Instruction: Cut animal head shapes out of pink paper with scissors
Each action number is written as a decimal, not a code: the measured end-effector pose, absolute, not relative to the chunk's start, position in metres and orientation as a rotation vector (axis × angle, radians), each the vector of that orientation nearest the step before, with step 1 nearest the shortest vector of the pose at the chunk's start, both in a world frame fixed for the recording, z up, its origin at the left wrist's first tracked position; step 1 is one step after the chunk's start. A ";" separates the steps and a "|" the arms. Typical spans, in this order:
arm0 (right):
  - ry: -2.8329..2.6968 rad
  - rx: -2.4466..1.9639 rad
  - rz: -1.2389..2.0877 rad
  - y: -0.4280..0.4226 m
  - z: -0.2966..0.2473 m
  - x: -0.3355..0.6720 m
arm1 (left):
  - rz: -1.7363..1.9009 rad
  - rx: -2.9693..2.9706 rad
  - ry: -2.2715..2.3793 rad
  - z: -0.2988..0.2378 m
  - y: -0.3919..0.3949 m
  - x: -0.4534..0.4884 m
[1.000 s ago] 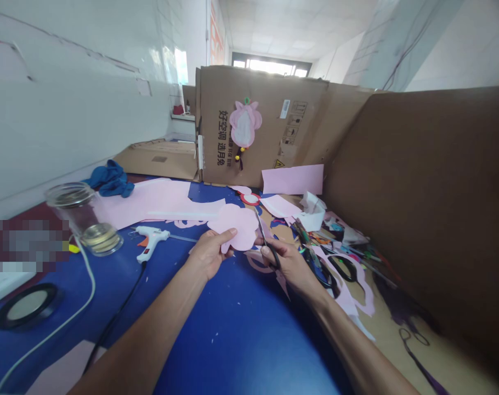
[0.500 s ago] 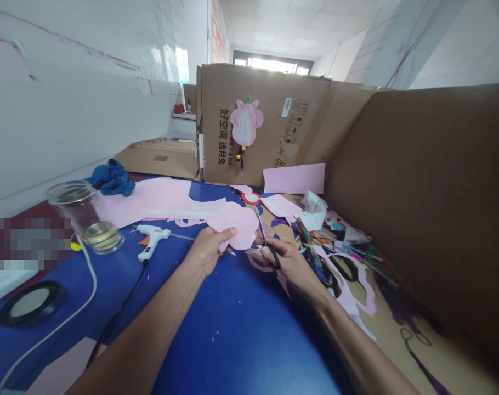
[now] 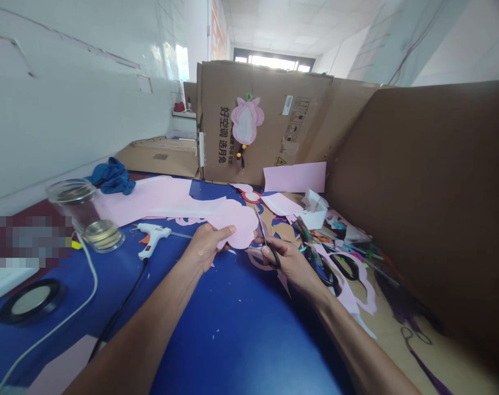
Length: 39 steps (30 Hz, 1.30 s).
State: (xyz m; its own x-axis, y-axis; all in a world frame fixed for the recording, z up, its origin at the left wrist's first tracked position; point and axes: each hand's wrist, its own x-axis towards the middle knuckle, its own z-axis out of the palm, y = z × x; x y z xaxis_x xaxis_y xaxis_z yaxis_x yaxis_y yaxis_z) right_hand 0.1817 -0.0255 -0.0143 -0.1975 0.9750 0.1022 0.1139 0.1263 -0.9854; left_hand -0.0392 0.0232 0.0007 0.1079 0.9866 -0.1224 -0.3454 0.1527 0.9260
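Pinched between the thumb and fingers of my left hand [image 3: 206, 244] is a pink paper cutout [image 3: 240, 226] with a scalloped, flower-like edge. My right hand [image 3: 288, 260] grips a pair of scissors [image 3: 264, 236] by the dark handles, blades pointing up and away from me. The blades stand along the right edge of the cutout; whether they touch it I cannot tell. Below the scissors lies a pink paper scrap [image 3: 261, 260] on the blue table [image 3: 233, 340]. Both hands are above the table's middle.
At left are a white glue gun [image 3: 153, 237], a glass jar [image 3: 85, 216], a tape roll [image 3: 31, 300] and a blue cloth [image 3: 113, 176]. Pink sheets [image 3: 159, 197] lie behind. Scraps and tools crowd the right, beside cardboard walls [image 3: 430, 181]. A pink ornament [image 3: 247, 123] hangs at the back.
The pink cutout has turned slightly in my left hand, and its lower edge looks smoother. My right hand and the scissors stay almost in place.
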 end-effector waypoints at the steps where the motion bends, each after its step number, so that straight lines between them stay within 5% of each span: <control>1: -1.499 -1.113 1.203 -0.025 -0.015 0.182 | 1.192 0.887 0.946 0.000 0.023 -0.039; 39: -1.565 -1.138 1.190 -0.031 -0.006 0.183 | 1.128 0.915 0.949 0.002 0.029 -0.052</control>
